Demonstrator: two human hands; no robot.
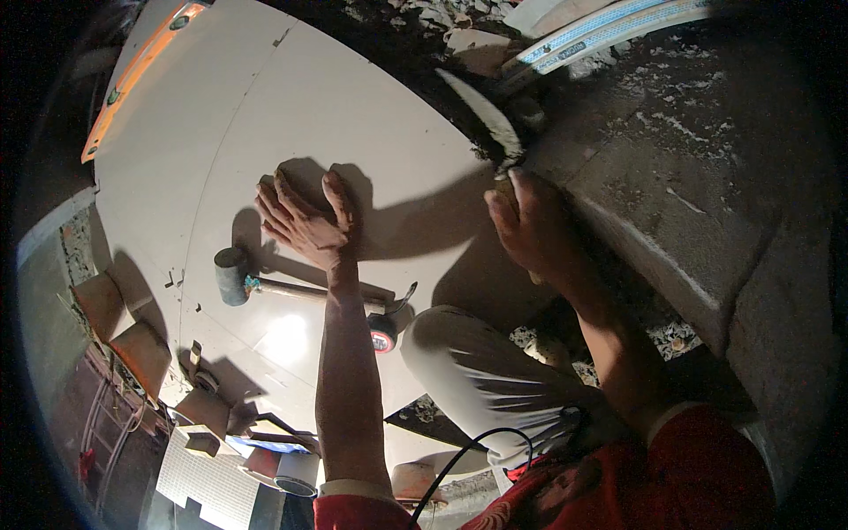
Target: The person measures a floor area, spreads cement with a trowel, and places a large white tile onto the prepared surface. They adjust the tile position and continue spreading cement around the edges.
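Observation:
My left hand (307, 219) rests on the large pale tiles (212, 124) with its fingers spread, holding nothing. My right hand (536, 228) is closed around the handle of a trowel (484, 115), whose narrow, smeared blade points up and to the left past the far edge of the tiles. Below my left hand lies a rubber mallet (231, 276) with a dark head; my left forearm passes over its wooden handle. A round black and red tape measure (382, 334) sits beside that forearm, partly hidden by it.
An orange spirit level (132, 84) lies at the far left. Brick-like blocks (141, 353) line the lower left, near a bucket (297, 473). Rough concrete (689, 168) is on the right, below a blue and white strip (609, 35). Rubble (676, 340) fills the gap by my knee.

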